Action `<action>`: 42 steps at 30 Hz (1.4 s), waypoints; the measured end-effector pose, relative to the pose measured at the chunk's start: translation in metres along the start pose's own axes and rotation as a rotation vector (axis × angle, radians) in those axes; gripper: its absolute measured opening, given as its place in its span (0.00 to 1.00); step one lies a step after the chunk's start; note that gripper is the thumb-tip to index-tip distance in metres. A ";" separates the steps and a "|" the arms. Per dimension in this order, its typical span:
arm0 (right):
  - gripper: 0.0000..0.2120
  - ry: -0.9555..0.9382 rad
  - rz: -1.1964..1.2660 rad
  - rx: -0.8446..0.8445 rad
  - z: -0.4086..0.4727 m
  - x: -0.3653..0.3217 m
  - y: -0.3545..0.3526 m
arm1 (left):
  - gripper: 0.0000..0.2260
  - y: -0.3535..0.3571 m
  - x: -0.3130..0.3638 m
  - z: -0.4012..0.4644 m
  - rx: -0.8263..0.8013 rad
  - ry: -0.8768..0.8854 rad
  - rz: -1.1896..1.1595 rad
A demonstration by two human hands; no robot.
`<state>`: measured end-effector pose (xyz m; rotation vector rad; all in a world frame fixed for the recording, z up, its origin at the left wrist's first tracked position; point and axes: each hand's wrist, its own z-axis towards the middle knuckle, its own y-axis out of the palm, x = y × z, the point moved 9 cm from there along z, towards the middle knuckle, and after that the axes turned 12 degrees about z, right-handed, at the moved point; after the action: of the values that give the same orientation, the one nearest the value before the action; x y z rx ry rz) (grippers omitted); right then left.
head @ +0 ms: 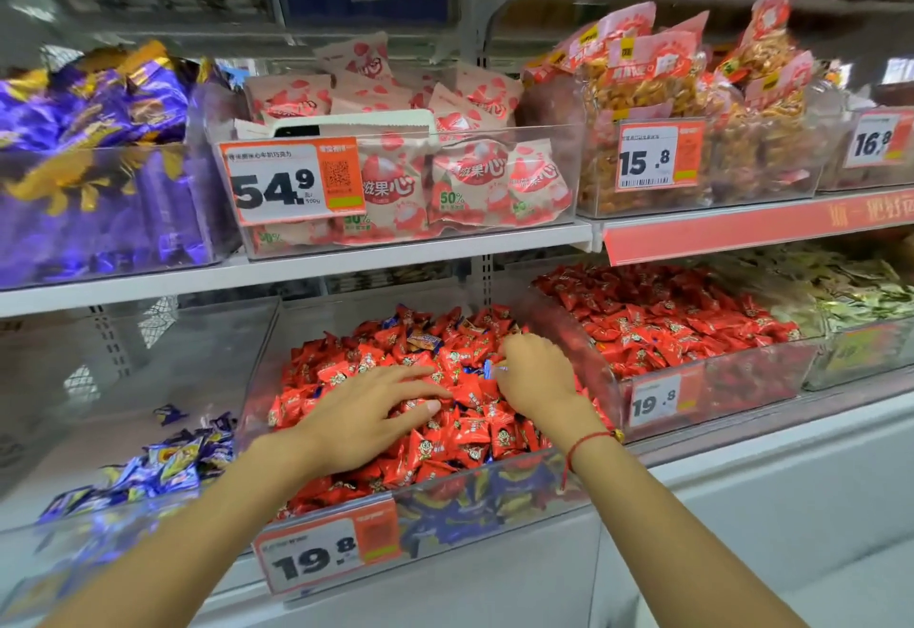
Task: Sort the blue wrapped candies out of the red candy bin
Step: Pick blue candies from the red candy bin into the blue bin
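pinching blue candy, right hand

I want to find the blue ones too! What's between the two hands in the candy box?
In the head view, red candies fill the gap between the left hand and right hand, which pinches a blue candy.

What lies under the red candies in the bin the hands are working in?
Through the clear front wall of the bin, blue wrapped candies show beneath the red candies. Farther back the red pile hides whatever is below.
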<state>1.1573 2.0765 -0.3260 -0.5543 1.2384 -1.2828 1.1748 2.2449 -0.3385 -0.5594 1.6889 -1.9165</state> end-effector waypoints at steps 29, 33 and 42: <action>0.07 0.193 1.261 0.131 -0.033 0.053 -0.070 | 0.03 -0.048 0.038 0.052 0.149 -0.263 0.190; 0.08 0.208 1.203 0.119 -0.035 0.052 -0.064 | 0.05 -0.047 0.014 0.040 0.037 -0.320 0.157; 0.11 0.274 1.282 0.208 -0.035 0.063 -0.065 | 0.16 -0.010 0.091 0.093 -0.072 -0.094 0.067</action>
<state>1.0888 2.0115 -0.3041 0.5609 1.2753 -0.3557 1.1605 2.1167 -0.3190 -0.6027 1.7009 -1.7612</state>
